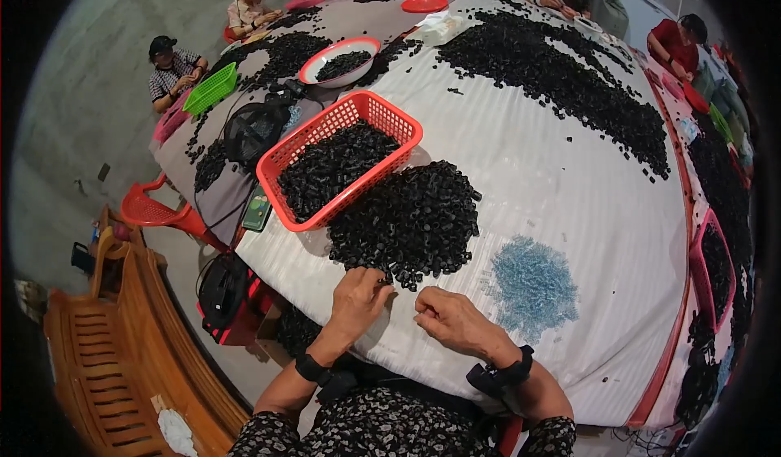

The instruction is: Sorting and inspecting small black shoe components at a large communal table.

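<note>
My left hand [356,304] is at the near edge of a heap of small black plastic pieces [407,221]. Its thumb and forefinger are pinched together, and a small black piece [383,281] shows at their tips. Just to the right, my right hand [457,320] is closed with its fingers curled inward; what it holds, if anything, is hidden. Beyond my right hand lies a pile of small clear-blue parts, seemingly springs [533,286]. A red plastic basket [272,160], partly filled with more black pieces, stands behind the heap on the left.
A white cloth [622,253] covers the table. Farther off are a red-rimmed bowl [313,65], a green basket [211,89] and a wide spread of black pieces [529,62]. Other people sit around the far edges. A wooden bench [98,351] stands at lower left.
</note>
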